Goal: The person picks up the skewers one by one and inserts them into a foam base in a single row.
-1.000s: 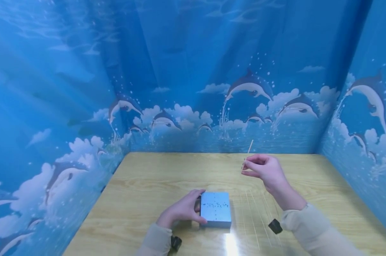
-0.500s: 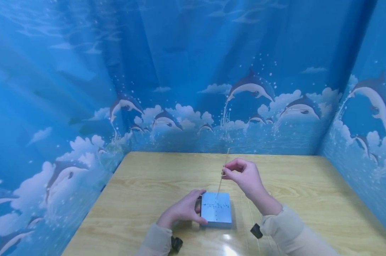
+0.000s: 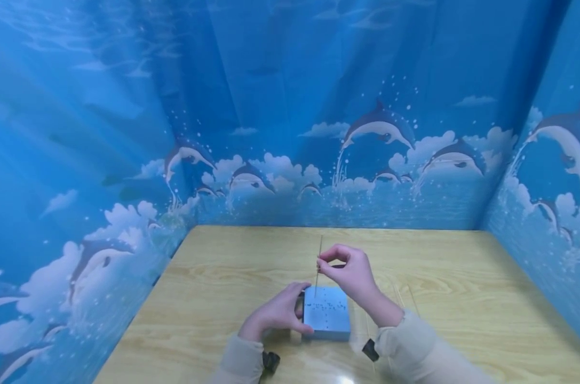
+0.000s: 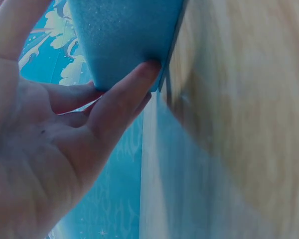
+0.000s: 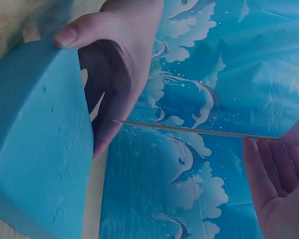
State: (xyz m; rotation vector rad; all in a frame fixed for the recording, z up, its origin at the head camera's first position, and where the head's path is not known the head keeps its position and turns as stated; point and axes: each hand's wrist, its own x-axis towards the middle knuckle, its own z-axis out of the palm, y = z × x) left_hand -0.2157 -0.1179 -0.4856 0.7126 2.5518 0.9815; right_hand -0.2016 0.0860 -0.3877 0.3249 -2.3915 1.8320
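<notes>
A light blue foam block (image 3: 326,320) with rows of small holes in its top sits on the table. My left hand (image 3: 275,314) grips its left side, thumb at the near corner and fingers at the far one. In the left wrist view that hand (image 4: 65,134) spans the block's side (image 4: 129,40). Between thumb and fingertips my right hand (image 3: 349,269) pinches a thin wooden skewer (image 3: 320,246), pointing down over the block's far left part. The right wrist view has the skewer's pointed tip (image 5: 120,121) just short of the holed face (image 5: 45,144).
Several more thin skewers (image 3: 413,300) lie on the wood-grain table (image 3: 232,256), to the right of the block and partly under my right forearm. A blue curtain (image 3: 280,106) with dolphins stands behind the table and along both sides.
My right hand has carried the skewer left and down, from right of the block to over its far left part, turning it nearly upright. The left hand keeps its grip on the block.
</notes>
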